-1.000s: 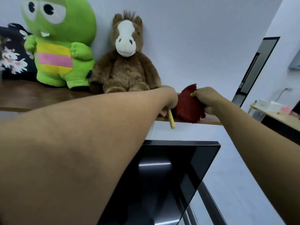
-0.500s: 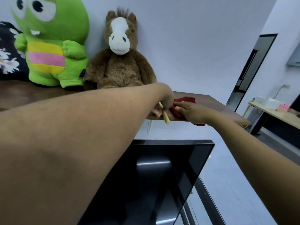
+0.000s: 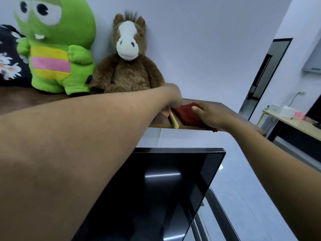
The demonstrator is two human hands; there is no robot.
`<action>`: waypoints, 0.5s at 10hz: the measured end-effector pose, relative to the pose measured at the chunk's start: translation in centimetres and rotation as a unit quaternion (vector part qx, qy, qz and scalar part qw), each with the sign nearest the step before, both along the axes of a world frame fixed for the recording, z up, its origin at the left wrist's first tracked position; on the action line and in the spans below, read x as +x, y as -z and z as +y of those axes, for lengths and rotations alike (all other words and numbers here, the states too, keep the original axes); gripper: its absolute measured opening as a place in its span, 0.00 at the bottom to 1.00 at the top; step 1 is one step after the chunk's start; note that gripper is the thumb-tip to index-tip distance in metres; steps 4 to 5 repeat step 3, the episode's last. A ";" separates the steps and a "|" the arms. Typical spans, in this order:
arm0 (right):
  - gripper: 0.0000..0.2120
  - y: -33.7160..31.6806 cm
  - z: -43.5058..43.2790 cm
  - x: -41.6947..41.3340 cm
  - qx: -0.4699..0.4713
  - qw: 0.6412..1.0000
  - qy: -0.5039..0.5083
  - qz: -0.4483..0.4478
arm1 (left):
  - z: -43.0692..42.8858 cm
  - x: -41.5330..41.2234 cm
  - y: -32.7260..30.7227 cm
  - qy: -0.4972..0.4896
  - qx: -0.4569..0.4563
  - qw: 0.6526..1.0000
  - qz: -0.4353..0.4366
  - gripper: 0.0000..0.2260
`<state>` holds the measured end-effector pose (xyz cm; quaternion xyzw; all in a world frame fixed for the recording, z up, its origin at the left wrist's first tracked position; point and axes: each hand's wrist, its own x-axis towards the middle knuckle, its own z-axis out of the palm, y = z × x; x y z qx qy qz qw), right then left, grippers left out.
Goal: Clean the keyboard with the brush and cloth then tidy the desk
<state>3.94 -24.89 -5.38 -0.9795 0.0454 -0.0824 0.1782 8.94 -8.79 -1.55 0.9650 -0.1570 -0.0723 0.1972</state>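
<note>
A dark red cloth (image 3: 186,114) lies on the right part of a brown wooden shelf (image 3: 224,108). My right hand (image 3: 206,113) rests on top of the cloth, fingers curled over it. Left of the cloth, the pale wooden handle of the brush (image 3: 174,121) sticks out over the shelf's front edge. My left hand (image 3: 173,96) is closed around the handle's upper end; the bristles are hidden behind the hand. The keyboard is out of view.
A green plush toy (image 3: 57,49) and a brown plush horse (image 3: 128,61) sit on the shelf against the wall. A black monitor (image 3: 165,188) stands below the shelf. A flowered dark cushion (image 3: 8,63) is at far left. A desk (image 3: 295,124) with boxes stands at right.
My right hand has lowered the red cloth from upright onto the shelf and now presses it flat. My left hand has brought the brush lower onto the shelf, beside the cloth.
</note>
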 end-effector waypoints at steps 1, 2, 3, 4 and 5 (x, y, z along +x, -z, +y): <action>0.29 -2.5 -0.3 -1.2 -0.007 0.999 0.027 -0.027 | 2.5 -2.1 -2.5 0.016 -0.054 0.998 -0.030 0.16; 0.30 -5.7 0.9 -2.0 0.005 0.996 0.040 -0.084 | 6.7 -4.1 -4.6 0.026 -0.029 0.985 -0.167 0.11; 0.31 -8.9 4.4 -3.9 0.039 0.990 0.039 -0.131 | 11.6 -6.1 -6.2 -0.016 -0.008 0.961 -0.276 0.17; 0.31 -8.9 4.4 -3.9 0.039 0.990 0.039 -0.131 | 11.6 -6.1 -6.2 -0.016 -0.008 0.961 -0.276 0.17; 0.31 -8.9 4.4 -3.9 0.039 0.990 0.039 -0.131 | 11.6 -6.1 -6.2 -0.016 -0.008 0.961 -0.276 0.17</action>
